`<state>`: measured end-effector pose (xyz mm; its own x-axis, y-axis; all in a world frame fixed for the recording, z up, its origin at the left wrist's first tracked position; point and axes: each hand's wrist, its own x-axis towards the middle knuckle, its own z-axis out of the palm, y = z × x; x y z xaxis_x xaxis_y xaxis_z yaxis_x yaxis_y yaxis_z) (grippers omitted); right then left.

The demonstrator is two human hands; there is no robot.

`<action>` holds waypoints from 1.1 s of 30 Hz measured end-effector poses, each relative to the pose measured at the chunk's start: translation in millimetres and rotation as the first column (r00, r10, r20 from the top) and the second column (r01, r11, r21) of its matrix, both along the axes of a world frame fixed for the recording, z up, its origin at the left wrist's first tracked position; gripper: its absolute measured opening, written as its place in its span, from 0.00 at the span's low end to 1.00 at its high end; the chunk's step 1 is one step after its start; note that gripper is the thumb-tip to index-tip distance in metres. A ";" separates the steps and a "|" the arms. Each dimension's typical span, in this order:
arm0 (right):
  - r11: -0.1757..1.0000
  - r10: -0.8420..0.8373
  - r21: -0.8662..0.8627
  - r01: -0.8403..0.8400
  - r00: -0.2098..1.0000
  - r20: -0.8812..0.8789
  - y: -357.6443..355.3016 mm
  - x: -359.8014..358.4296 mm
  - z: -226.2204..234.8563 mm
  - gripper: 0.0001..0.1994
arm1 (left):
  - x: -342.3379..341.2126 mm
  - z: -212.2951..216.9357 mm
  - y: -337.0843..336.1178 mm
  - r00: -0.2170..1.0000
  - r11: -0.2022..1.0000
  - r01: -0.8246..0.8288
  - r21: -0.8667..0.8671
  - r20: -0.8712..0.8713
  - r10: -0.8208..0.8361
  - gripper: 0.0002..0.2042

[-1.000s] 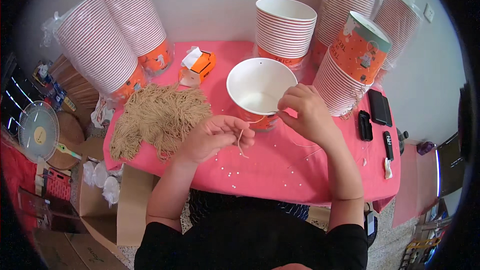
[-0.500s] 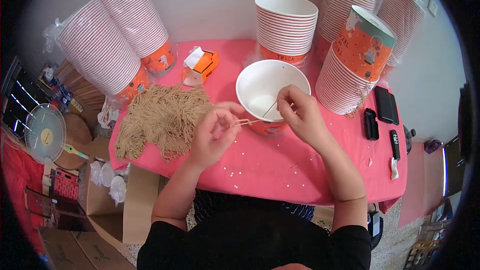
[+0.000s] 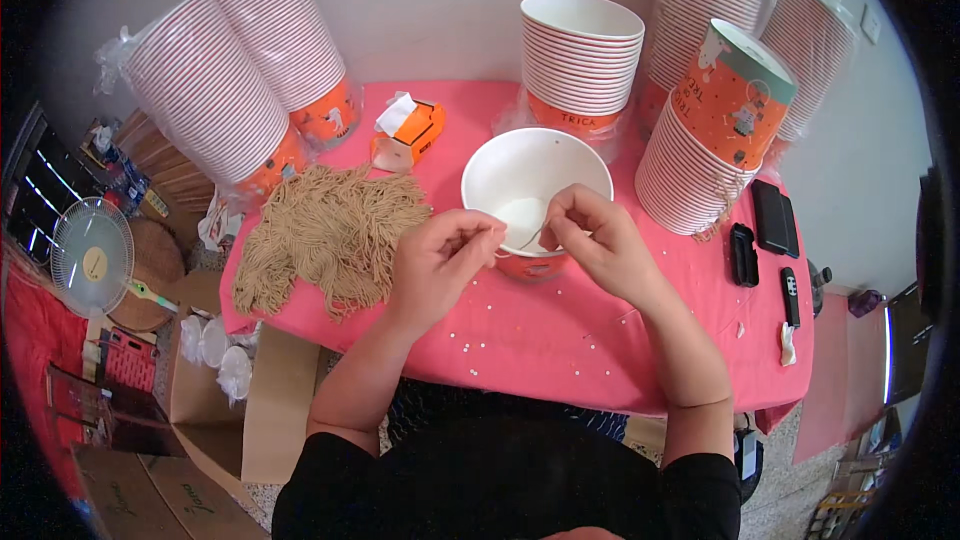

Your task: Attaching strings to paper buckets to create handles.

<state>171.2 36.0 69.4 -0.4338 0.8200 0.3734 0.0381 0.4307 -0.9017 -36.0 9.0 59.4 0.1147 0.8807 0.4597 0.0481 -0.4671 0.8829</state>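
Observation:
A white-lined paper bucket (image 3: 495, 168) with an orange printed outside stands on the pink-covered table in front of me, its mouth facing up. Over its near rim, my left hand (image 3: 437, 262) is closed in a pinch of thumb and fingers. A thin tan cord (image 3: 533, 239) hangs from the pinched fingertips of my right hand (image 3: 598, 243), just right of the left hand. The cord's end at the left fingertips is hard to make out. Beside my left forearm lies a large heap of tan cords (image 3: 330, 240).
Tall stacks of buckets (image 3: 205, 90) stand at the left, with another stack (image 3: 580, 65) behind and more (image 3: 690, 175) at the right. An orange tissue box (image 3: 408, 135), a black phone (image 3: 773, 215), a black case (image 3: 743, 255) and a black-handled tool (image 3: 790, 295) lie around. Small white dots (image 3: 482, 345) dot the cloth.
My left hand has moved right and closed its fingers, so both hands are closer together. The loop of cord between them no longer shows as clearly.

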 end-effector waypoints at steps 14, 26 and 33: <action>0.944 -0.094 0.331 0.017 0.971 0.219 -13.2 -0.1 17.0 0.03 | 6.7 4.2 -5.2 0.907 0.999 -0.011 0.040 -0.420 0.026 0.06; 0.697 -0.312 0.715 0.046 0.918 0.245 -5.7 2.2 17.2 0.10 | -9.8 -7.0 15.0 0.946 0.830 0.314 -0.461 0.228 -0.231 0.09; 0.659 -0.321 0.752 0.005 0.906 0.275 -4.7 1.4 17.3 0.09 | -2.7 -8.7 11.4 0.971 0.901 0.231 -0.368 0.150 -0.188 0.07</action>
<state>172.6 31.3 86.7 -0.5466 0.4255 0.7213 0.4175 0.8851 -0.2058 -38.8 20.4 50.7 0.2844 0.9518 0.1149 -0.1196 -0.0837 0.9893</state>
